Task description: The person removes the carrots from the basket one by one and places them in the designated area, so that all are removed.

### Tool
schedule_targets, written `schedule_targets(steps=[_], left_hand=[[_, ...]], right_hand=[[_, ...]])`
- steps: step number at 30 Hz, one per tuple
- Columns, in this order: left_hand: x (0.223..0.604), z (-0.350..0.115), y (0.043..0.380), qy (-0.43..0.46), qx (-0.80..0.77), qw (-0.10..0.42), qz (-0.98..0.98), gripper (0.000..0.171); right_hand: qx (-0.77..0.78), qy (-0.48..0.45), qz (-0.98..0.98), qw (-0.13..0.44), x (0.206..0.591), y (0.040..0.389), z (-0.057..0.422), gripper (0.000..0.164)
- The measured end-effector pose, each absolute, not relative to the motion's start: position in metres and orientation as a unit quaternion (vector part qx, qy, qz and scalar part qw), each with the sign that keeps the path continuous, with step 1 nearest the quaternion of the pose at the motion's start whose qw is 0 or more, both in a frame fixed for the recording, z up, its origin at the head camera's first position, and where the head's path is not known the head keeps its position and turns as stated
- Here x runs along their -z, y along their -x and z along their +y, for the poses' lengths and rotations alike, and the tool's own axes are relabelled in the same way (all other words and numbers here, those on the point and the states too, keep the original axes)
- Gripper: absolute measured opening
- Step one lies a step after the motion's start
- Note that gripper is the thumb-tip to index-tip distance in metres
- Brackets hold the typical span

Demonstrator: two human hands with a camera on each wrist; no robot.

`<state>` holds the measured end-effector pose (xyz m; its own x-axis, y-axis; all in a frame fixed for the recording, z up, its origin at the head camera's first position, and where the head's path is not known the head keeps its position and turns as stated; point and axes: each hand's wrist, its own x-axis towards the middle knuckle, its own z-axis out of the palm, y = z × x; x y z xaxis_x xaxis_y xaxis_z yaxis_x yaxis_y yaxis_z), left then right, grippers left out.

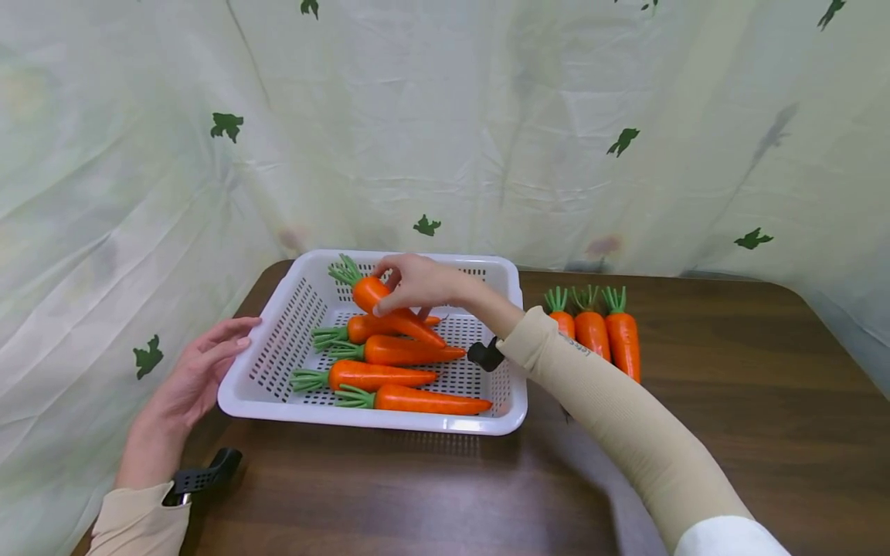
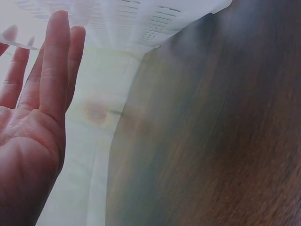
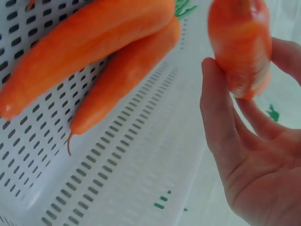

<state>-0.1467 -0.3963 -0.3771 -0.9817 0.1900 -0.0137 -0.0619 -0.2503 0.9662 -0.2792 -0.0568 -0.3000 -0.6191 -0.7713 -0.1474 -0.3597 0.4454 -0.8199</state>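
A white perforated plastic basket [image 1: 371, 418] sits on the table, with several orange carrots [image 1: 386, 376] with green tops lying crosswise inside. My right hand [image 1: 417, 284] is over the back of the basket and pinches a carrot [image 1: 372, 293] near its thick end between thumb and fingers. That carrot slants over the others, its green top up to the left and its tip down to the right. The right wrist view shows the held carrot [image 3: 241, 44] end-on. My left hand [image 1: 202, 369] touches the basket's left rim, its fingers [image 2: 55, 61] mostly straight.
To the right of the basket, carrots [image 1: 623, 340] lie side by side on the brown wooden table [image 1: 723, 371], partly hidden by my right sleeve [image 1: 619, 409]. A pale curtain [image 1: 459, 139] with green leaf shapes hangs behind the table and along its left side.
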Motion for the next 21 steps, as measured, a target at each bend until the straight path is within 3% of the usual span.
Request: schedule_targets(steps=[21], left_hand=[[0.379,-0.398,0.147,-0.068,-0.797,0.093,0.593,0.041]], right_hand=[[0.427,0.354,0.819,0.146,0.276,0.244,-0.032,0.055]])
